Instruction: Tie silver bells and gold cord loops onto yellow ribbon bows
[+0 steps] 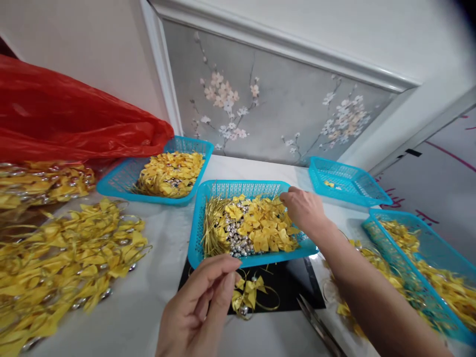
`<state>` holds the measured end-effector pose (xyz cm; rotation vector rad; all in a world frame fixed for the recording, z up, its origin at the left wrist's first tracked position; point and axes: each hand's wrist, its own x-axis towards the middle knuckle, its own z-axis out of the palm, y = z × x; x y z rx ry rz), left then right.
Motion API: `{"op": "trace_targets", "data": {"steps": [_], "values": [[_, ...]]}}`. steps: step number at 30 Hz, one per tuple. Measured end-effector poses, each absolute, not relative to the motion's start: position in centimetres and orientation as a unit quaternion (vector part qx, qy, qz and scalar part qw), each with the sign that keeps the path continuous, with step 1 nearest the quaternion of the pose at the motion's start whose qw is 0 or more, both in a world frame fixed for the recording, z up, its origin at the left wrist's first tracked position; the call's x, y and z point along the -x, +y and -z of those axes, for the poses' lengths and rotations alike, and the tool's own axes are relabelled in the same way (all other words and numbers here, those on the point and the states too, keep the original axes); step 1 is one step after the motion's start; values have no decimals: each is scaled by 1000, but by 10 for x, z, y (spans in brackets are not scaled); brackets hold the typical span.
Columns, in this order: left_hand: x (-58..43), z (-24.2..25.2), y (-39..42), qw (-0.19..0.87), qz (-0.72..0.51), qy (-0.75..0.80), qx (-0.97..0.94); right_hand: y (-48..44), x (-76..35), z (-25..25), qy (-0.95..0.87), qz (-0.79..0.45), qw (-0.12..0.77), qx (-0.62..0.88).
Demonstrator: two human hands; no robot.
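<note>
My left hand (203, 302) is low in the middle, thumb and forefinger pressed together; I cannot make out anything between them. Just right of its fingertips, yellow bows (249, 292) with gold cord loops and a silver bell (243, 310) lie on a black mat (292, 285). Beyond the mat stands a blue basket (193, 243) filled with yellow bows, silver bells (238, 238) and a bundle of gold cords (213, 228). Over this basket's far right corner is my right hand (303, 208), fingers closed, with whatever they grip hidden.
Metal scissors or pliers (318, 325) lie right of the mat. Finished-looking bows with bells (74, 258) cover the left side. Other blue baskets stand at back left (111, 183), back right (349, 183) and far right (446, 248). A red plastic bag (74, 119) bulges at left.
</note>
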<state>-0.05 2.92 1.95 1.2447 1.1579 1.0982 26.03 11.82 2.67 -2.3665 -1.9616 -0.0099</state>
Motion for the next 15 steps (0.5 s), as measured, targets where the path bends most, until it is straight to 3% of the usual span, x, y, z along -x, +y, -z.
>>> {"op": "trace_targets", "data": {"steps": [3, 8, 15], "values": [[-1, -22, 27, 533, -459, 493, -512, 109, -263, -28, -638, 4, 75, 767], [2, -18, 28, 537, -446, 462, -547, 83, -272, -39, -643, -18, 231, 730], [-5, -21, 29, 558, -441, 462, -530, 40, -259, -57, -645, -202, 375, 635]]}}
